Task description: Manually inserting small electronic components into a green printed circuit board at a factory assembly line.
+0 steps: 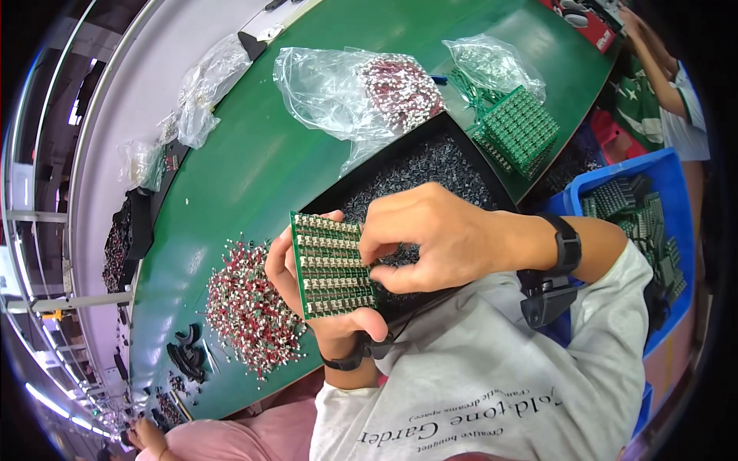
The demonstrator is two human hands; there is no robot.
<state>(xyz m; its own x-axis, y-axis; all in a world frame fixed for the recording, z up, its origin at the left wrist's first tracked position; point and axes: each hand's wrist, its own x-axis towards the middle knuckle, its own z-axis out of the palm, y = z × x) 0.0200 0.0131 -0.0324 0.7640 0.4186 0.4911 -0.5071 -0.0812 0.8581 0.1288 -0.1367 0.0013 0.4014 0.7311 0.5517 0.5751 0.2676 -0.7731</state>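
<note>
My left hand (pixel 346 324) grips a green circuit board panel (pixel 330 265) from below and behind, its thumb along the lower edge. Rows of small white-and-metal connectors cover the panel, which is tilted up toward me. At the panel's right edge, my right hand (pixel 438 234) is closed in a pinch, fingertips touching or very near the board. Whatever lies between those fingertips is hidden. Beneath both hands is a black tray (pixel 480 165) holding a heap of tiny dark parts (pixel 430 173).
Left of the tray lies a pile of red-and-white small wired parts (pixel 254 307) on the green table (pixel 238 177). Beyond are a clear plastic bag (pixel 315 84) with similar parts and stacked green boards (pixel 523 127). A blue bin (pixel 684 230) of boards stands right. Other people sit nearby.
</note>
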